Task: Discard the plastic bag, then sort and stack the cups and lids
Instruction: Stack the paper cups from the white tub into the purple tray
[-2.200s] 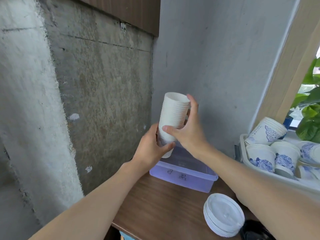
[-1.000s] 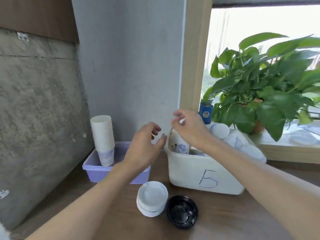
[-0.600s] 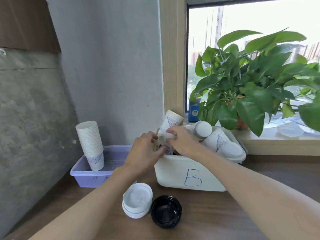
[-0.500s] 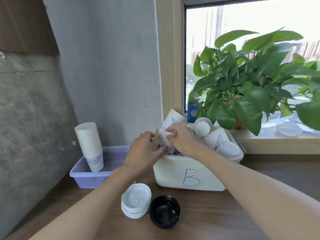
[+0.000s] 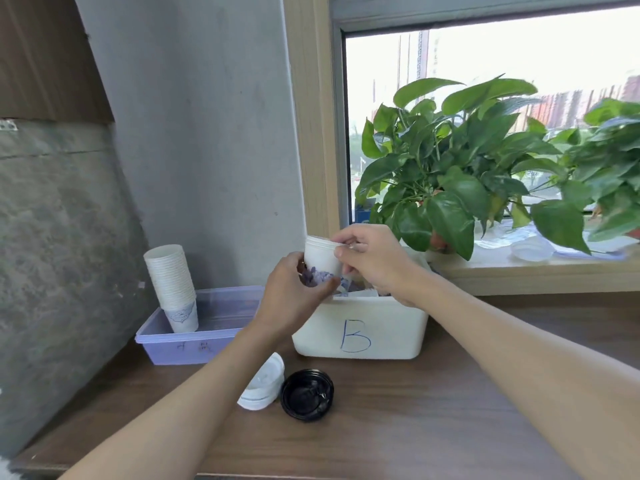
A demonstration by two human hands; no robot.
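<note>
A short stack of white paper cups with blue print [image 5: 320, 259] is held upright above the left end of the white bin marked B [image 5: 360, 336]. My left hand [image 5: 294, 296] grips its lower part. My right hand [image 5: 370, 258] pinches its rim from the right. A tall stack of white cups [image 5: 172, 285] stands in the purple tray [image 5: 194, 344] at the left. On the table in front lie a pile of white lids [image 5: 263, 384] and a black lid [image 5: 307, 394]. My hands hide most of the bin's contents.
A grey wall corner rises behind the tray. A leafy potted plant [image 5: 460, 181] stands on the window sill [image 5: 540, 275] to the right, with clear plastic items beside it. The wooden table [image 5: 433, 420] stretches toward me.
The tall cup stack was set down in the purple tray. Both hands went to the white bin and lifted a short stack of cups out of it.
</note>
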